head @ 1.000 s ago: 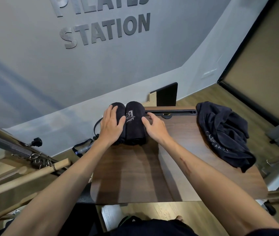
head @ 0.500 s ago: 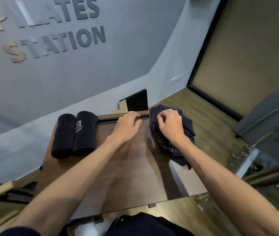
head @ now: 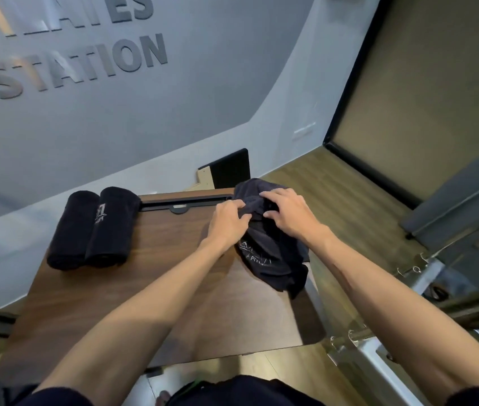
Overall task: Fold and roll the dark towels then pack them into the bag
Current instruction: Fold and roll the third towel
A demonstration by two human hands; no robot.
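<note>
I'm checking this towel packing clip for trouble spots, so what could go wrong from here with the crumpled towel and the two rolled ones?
1. The crumpled dark towel hangs over the right edge of the brown wooden table; a tug from the left hand or right hand might drag it onto the floor.
2. The two rolled dark towels lie near the table's far left corner, so spreading the towel out could nudge them off.
3. No bag is visible, so packing may mean reaching away.

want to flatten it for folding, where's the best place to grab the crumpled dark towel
Judging by its heap, grip the crumpled towel along its bunched far edge, coming from above, where the left hand and right hand already pinch; lifting there should let the rest hang open.
</note>
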